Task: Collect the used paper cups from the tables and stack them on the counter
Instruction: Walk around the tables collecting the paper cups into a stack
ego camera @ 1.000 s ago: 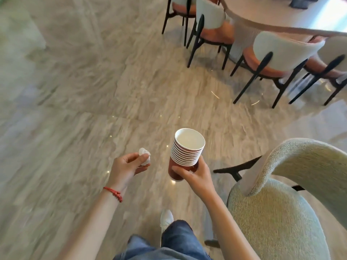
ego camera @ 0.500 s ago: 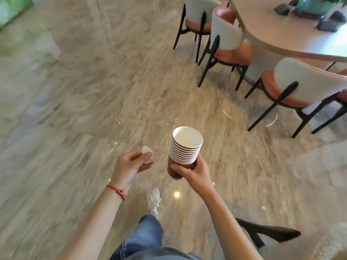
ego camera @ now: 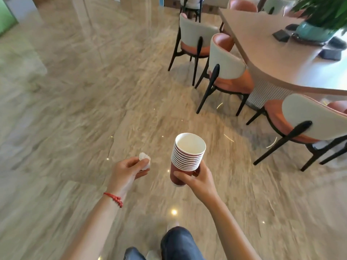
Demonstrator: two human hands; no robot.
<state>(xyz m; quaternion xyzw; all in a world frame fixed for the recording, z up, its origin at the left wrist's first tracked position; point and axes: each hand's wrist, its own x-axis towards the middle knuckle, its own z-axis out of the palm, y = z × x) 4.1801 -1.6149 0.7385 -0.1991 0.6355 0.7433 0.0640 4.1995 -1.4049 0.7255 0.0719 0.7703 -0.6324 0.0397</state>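
Right hand (ego camera: 201, 180) grips nested cup stack (ego camera: 185, 158) upright; left hand (ego camera: 127, 172) pinches crumpled tissue (ego camera: 145, 160)

Bright, even daylight fills the room around me. The polished floor (ego camera: 78, 102) throws back small white pinpoints of ceiling light near my feet and thin curved streaks of glare further right. Soft shadows pool under the chairs (ego camera: 225, 72) beside the table (ego camera: 277, 59). Motion blur smears the floor toward the left and bottom edges; the far plant (ego camera: 324, 10) is blurred too. Straight lines bend at the wide-angle margins.
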